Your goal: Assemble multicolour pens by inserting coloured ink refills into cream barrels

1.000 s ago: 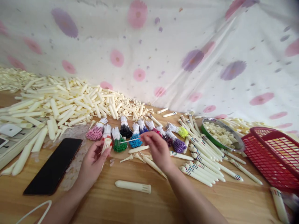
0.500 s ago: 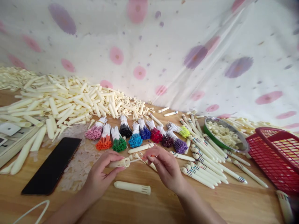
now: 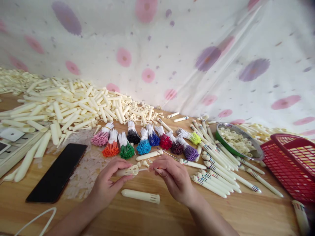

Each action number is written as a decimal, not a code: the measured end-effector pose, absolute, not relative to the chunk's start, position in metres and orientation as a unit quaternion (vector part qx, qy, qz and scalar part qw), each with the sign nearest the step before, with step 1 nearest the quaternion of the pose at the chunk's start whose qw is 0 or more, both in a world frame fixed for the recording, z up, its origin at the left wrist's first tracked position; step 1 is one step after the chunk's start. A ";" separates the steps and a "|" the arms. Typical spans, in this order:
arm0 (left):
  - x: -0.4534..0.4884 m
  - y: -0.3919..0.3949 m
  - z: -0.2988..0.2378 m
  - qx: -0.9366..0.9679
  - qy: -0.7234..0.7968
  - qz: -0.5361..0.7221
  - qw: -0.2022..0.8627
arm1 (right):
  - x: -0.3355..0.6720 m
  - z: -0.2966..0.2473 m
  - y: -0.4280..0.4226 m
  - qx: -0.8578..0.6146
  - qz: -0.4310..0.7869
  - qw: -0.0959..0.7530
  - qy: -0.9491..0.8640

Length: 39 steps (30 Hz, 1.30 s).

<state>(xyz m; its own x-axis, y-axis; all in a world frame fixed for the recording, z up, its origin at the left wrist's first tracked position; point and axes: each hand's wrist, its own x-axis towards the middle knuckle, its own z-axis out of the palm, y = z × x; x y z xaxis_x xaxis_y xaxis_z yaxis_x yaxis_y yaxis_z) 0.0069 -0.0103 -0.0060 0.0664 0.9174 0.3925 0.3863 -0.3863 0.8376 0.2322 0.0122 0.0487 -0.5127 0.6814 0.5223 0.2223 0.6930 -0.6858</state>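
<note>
My left hand [image 3: 108,182] is closed round a short cream pen barrel piece [image 3: 128,170], held sideways with its open end to the right. My right hand [image 3: 172,175] pinches a thin refill [image 3: 144,169] whose tip sits at that open end. A longer cream barrel [image 3: 140,196] lies on the wooden table [image 3: 147,216] just below both hands. Behind the hands stand several bundles of refills in a row, among them pink [image 3: 100,137], orange [image 3: 111,148], green [image 3: 126,149], blue [image 3: 144,146] and purple [image 3: 189,150].
A black phone [image 3: 57,173] lies at the left. A big heap of cream barrels [image 3: 64,108] fills the back left. Assembled pens [image 3: 219,170] lie at the right, beside a green bowl of small parts [image 3: 236,142] and a red basket [image 3: 292,164]. A flowered cloth hangs behind.
Both hands dropped from in front of the bundles toward the table. The barrel piece turned from upright to sideways, and the refill's tip has come to its open end.
</note>
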 end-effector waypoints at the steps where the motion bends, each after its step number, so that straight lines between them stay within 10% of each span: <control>1: 0.007 -0.010 -0.006 0.677 0.479 0.485 0.275 | 0.231 0.049 0.012 -0.273 0.279 0.411 -0.824; 39: 0.011 -0.011 -0.011 0.739 0.348 0.506 0.278 | 0.204 0.060 -0.013 -0.330 0.132 0.292 -0.888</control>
<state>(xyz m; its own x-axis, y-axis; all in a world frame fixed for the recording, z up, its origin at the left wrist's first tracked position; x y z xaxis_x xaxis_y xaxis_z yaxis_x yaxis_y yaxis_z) 0.0109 -0.0110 -0.0106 0.2453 0.7954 0.5542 0.2331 -0.6033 0.7627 0.2041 -0.0128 0.0604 -0.6125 0.6627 0.4309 0.5086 0.7476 -0.4271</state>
